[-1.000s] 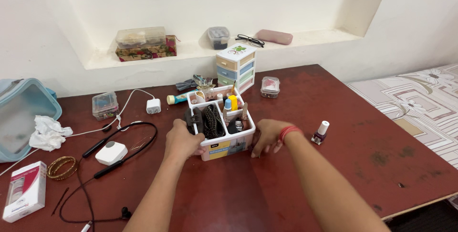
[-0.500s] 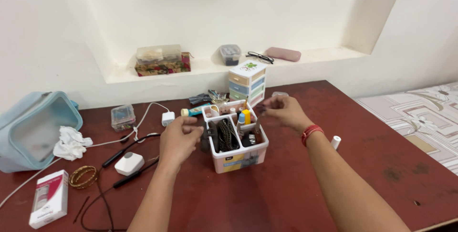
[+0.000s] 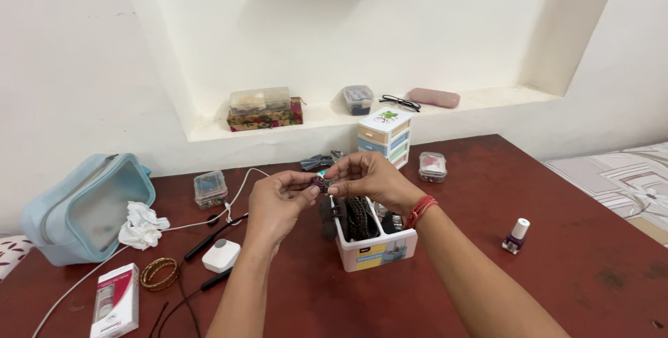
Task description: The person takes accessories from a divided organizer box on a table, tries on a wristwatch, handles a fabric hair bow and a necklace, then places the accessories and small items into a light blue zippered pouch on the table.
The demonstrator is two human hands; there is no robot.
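**Hands lift off the organiser and meet over a small dark piece**

We see both hands up off the table now, brought together just above the white organiser box (image 3: 376,244). A moment ago the left hand (image 3: 275,206) was resting against the box's side and the right hand (image 3: 372,178) was reaching toward its back corner; now neither touches it. Between them sits a small dark item (image 3: 321,184), pinched from both sides, left fingertips (image 3: 308,190) on one end, right fingertips (image 3: 335,186) on the other. It is too small for us to say what it is; possibly a hair clip, going by the dark combs and clips standing in the box below.

So the box is no longer being steadied; attention moves to this one piece, held in the air over the front compartments.

Around it, the little pastel drawer unit (image 3: 385,135) stands just behind the hands, the nail polish bottle (image 3: 516,235) stays well apart to the right, and the white charger (image 3: 221,255) with its cable lies to the left on the red table (image 3: 557,192).
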